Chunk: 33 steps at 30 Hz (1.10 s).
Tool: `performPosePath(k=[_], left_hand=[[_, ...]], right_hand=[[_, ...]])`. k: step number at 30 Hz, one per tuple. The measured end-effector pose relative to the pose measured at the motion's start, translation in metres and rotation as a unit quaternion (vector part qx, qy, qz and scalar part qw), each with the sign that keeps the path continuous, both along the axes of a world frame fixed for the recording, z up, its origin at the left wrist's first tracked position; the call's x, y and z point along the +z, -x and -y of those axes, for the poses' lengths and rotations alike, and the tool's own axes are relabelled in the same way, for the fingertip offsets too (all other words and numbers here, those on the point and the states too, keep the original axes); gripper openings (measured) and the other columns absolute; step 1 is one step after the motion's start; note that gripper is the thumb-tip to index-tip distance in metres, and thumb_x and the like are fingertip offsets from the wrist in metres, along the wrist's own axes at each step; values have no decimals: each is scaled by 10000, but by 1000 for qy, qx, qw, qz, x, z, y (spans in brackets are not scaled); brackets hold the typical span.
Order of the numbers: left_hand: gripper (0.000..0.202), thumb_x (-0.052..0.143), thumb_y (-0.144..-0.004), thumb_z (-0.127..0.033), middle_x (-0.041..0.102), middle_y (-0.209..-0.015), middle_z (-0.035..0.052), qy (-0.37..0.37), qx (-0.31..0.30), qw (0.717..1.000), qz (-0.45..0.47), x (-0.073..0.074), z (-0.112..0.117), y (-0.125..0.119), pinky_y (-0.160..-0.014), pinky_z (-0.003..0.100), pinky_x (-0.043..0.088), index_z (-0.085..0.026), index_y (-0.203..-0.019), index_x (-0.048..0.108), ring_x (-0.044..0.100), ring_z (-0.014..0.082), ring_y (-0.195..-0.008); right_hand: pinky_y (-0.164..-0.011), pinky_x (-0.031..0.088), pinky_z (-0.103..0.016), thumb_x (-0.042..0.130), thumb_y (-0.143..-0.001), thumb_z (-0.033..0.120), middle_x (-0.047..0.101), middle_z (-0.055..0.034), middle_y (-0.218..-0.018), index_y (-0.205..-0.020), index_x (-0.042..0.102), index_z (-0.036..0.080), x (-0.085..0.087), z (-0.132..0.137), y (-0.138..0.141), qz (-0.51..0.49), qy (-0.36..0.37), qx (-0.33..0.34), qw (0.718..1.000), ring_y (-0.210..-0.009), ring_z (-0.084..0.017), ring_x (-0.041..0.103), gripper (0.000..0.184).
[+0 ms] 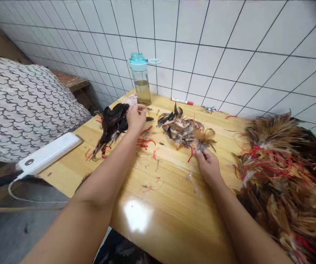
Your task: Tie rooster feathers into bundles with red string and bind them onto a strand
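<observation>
My right hand (209, 165) is closed, thumb and fingers pinching the base of a small tuft of brown feathers (204, 137). Just left of that tuft lies a loose pile of brown and dark feathers (178, 130) with red string among them. My left hand (136, 116) is over the right edge of a heap of black feathers (113, 119), its fingers drawn together; what they hold, if anything, is too small to make out. A dark feather (149, 118) shows beside its fingers. Pieces of red string (146, 142) are scattered on the wooden table (174, 205) between my hands.
A water bottle with a turquoise lid (141, 82) stands at the back by the tiled wall. Near it lies a red-capped marker (182, 101). Large feather bundles tied with red string (279, 161) cover the right side. A white power strip (50, 156) crosses the left edge.
</observation>
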<state>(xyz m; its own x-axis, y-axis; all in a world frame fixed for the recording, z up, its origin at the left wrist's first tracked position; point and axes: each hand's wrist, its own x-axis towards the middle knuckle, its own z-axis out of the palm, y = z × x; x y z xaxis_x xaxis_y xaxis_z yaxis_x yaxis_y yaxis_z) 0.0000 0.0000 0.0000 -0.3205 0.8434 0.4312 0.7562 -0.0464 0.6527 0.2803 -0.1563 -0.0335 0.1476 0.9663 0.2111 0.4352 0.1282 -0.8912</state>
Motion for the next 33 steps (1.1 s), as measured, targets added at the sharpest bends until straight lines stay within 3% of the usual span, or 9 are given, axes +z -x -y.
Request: performPosePath(k=[4,9,13,17,20,23,26,29,33], left_hand=[[288,506,-848,-146,680,-1120,125,41,32,996,-70,4,-35,15,-1039,401,417,-158,-1042,719,575,273,-1120],[296,549,-837,-226,638,-1189,160,96,-9,980,-171,-14,-68,17,-1039,467,362,-183,-1066,733,518,331,-1154],[270,519,-852,-247,671,-1120,128,105,-58,968,-220,-28,-82,16,-1050,466,328,-203,-988,748,534,302,-1090],[225,512,-861,-248,688,-1078,122,72,-55,976,-200,-25,-83,14,-1032,451,348,-190,-886,728,547,289,-1070],[214,511,-873,-231,705,-1045,102,46,-77,983,-159,-14,-72,4,-943,382,420,-182,-960,700,595,244,-1001],[192,520,-881,-223,721,-977,79,15,-203,972,-114,4,-46,-17,-820,307,457,-163,-967,681,629,189,-881],[150,556,-864,-227,717,-895,43,-5,-370,915,-160,23,-9,-46,-788,281,454,-169,-896,691,627,163,-825],[147,546,-877,-203,705,-867,34,-25,-491,842,-223,35,28,-76,-775,275,451,-179,-884,691,623,156,-822],[175,508,-917,-190,683,-846,49,-60,-543,790,-278,40,58,-101,-789,289,451,-163,-864,673,614,165,-822]], right_hand=[[-546,338,-270,550,-814,503,444,25,-565,-600,471,216,-3,-1,-3,4,6,-11,1000,-570,-133,421,366],[-571,357,-272,541,-837,458,491,17,-589,-653,549,207,-5,-3,-4,-7,-17,6,1000,-587,-139,451,312],[-628,400,-279,547,-844,444,567,2,-646,-722,619,197,-5,-5,-6,-13,-11,5,1000,-639,-150,503,285],[-634,408,-284,567,-820,468,580,-4,-644,-707,626,196,-5,-7,-8,-32,-2,-12,999,-649,-156,519,301],[-648,418,-291,582,-814,475,587,-3,-644,-721,652,196,-5,-8,-8,-39,-8,-12,999,-656,-159,531,303],[-644,422,-296,590,-808,490,586,-5,-632,-707,660,198,-5,-7,-8,-53,-9,-27,998,-651,-163,530,317],[-661,439,-306,590,-804,494,613,-16,-654,-730,682,198,-5,-7,-8,-64,0,-36,997,-675,-174,553,319],[-744,469,-337,592,-808,486,672,-36,-734,-749,693,203,-6,-8,-8,-72,-3,-27,997,-746,-196,607,306],[-797,479,-354,596,-808,468,694,-41,-786,-753,702,210,-10,-10,-9,-74,-19,-10,997,-794,-204,631,284]])
